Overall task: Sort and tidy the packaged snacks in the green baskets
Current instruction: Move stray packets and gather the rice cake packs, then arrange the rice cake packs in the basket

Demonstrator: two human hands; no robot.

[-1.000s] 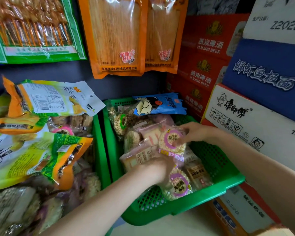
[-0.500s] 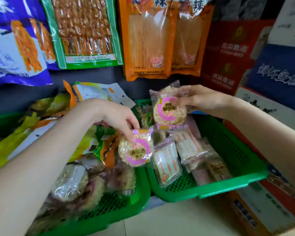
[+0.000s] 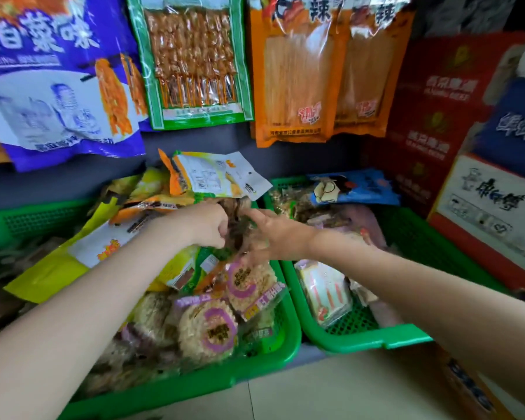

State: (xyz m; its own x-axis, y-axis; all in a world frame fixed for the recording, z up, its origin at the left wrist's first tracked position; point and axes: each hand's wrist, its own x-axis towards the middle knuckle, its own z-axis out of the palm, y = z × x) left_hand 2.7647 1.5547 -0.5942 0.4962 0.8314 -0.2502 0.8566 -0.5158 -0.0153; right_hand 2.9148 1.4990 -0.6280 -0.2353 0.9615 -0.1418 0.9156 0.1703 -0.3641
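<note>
- Left hand (image 3: 208, 224): forearm enters from 7 o'clock and runs diagonally up to frame centre. Fingers are curled closed around a dark brownish snack packet (image 3: 238, 225), gripping its left side.
- Right hand (image 3: 273, 237): forearm enters from 4 o'clock and reaches leftward across the rims where the two baskets meet. Fingers are extended and spread, touching the right side of the same packet; motion blur prevents confirming a closed grip.
- Both hands meet just above frame centre, over the rear part of the left green basket (image 3: 194, 386).
- Left green basket: occupies the 6 to 9 o'clock area and is piled full. Two round rice-cake packets with purple ring labels (image 3: 208, 331) lie at its near right corner, directly below the hands. Yellow and orange bags (image 3: 58, 268) are stacked at 9 o'clock, under the left forearm.
- A white-backed packet with a barcode (image 3: 222, 175) lies tilted at 12 o'clock of the hands, on top of the pile.
- Right green basket (image 3: 373, 342): sits just beside the left one at 3 to 5 o'clock, rims touching. A blue packet (image 3: 355, 189) lies across its rear edge; a clear pack with red stripes (image 3: 326, 294) lies near its front.
- Large snack bags (image 3: 191, 62) hang on the wall at 12 o'clock.
- Cardboard cartons (image 3: 482, 201) are stacked at 2 to 3 o'clock.
</note>
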